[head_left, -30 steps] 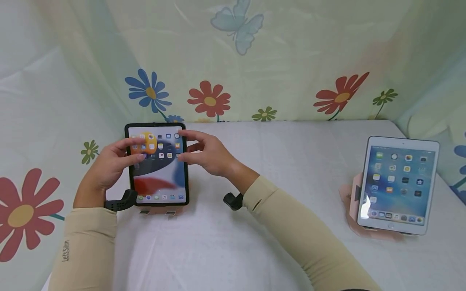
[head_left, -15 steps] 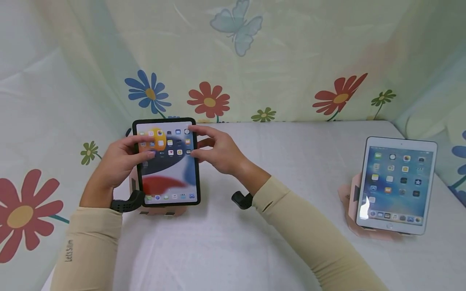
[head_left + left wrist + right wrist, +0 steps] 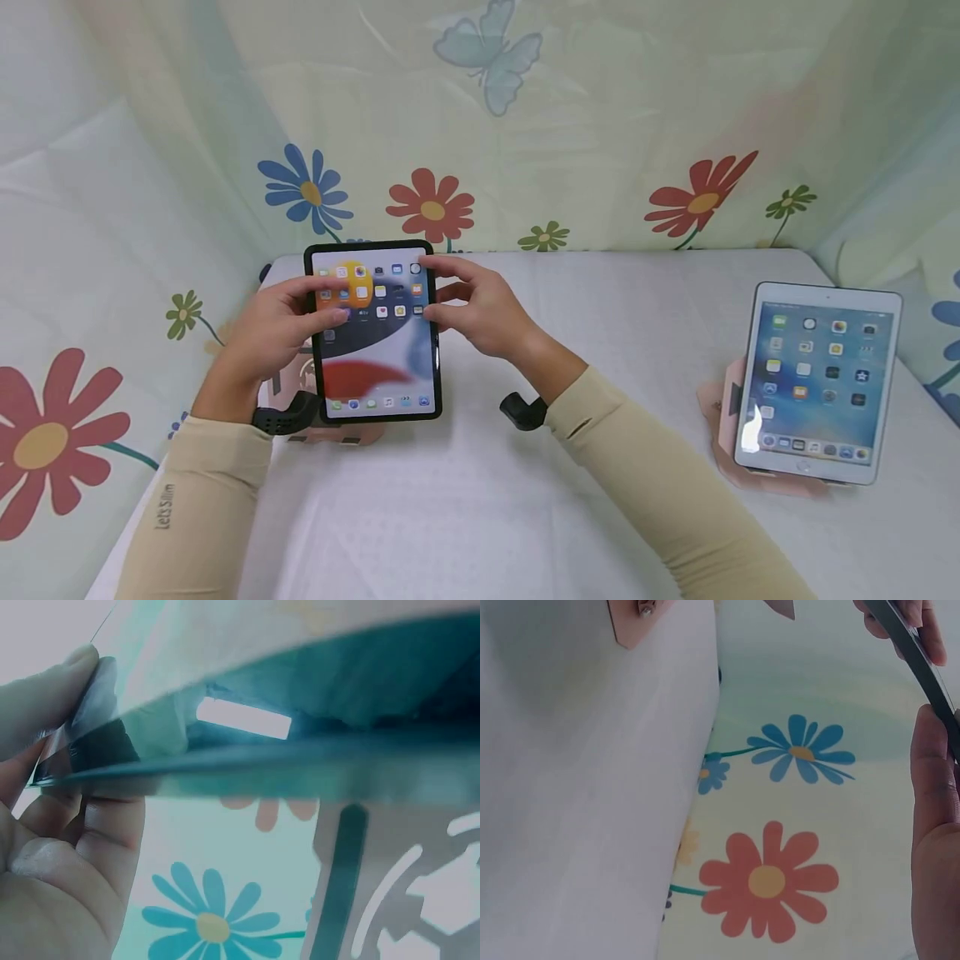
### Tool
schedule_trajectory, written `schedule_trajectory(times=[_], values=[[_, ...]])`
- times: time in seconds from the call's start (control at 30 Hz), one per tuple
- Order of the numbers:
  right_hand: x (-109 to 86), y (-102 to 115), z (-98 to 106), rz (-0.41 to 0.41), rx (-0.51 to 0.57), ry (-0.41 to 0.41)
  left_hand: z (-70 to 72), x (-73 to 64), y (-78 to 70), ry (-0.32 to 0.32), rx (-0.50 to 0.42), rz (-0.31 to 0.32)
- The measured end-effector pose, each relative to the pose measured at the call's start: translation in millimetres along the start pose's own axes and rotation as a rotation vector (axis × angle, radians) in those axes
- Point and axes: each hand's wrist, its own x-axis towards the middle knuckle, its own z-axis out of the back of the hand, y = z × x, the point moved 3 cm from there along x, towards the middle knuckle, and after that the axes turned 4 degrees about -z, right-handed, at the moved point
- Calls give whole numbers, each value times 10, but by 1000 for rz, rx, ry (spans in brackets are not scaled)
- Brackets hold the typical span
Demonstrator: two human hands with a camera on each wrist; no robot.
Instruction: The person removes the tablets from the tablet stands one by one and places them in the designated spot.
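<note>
Both hands hold a black-framed tablet [image 3: 367, 346], its lit home screen facing the camera. My left hand [image 3: 262, 333] grips the left side, thumb and a finger over the screen, other fingers behind it in the left wrist view. At the upper right edge, my right hand [image 3: 487, 312] pinches the frame between thumb and fingers. In the right wrist view the tablet [image 3: 919, 664] shows as a thin dark edge. Behind and to the left stands a pink tablet stand [image 3: 288, 371], partly hidden by the tablet; the tablet hangs forward and right of it.
A white tablet [image 3: 825, 367] leans on a second pink stand [image 3: 726, 417] at the right. White cloth covers the table [image 3: 585, 492]. A flower-printed curtain [image 3: 600, 125] rises along the back and sides. Black wrist cameras sit on both wrists.
Both hands have lifted the black-framed tablet off the left stand and carried it to the right. More of that stand now shows. The white tablet stays put.
</note>
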Motion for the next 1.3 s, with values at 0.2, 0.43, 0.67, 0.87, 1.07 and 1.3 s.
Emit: schedule_trajectory(times=[0.2,0.43,0.67,0.87,1.07,1.3], values=[[-60,-26,110,1,1,-23,-109,60,-35,22,-33,8],[-128,-71,252,-14,2,-50,-244,146,-89,46,-37,-8],[-198,-98,365,-20,11,-78,-361,204,-109,37,-55,-3],[-255,-121,458,-14,16,-103,-453,251,-142,25,-58,-16],[-297,-167,538,-24,12,-118,-543,288,-150,30,-55,-4],[-336,-218,613,-47,11,-135,-635,319,-147,41,-23,11]])
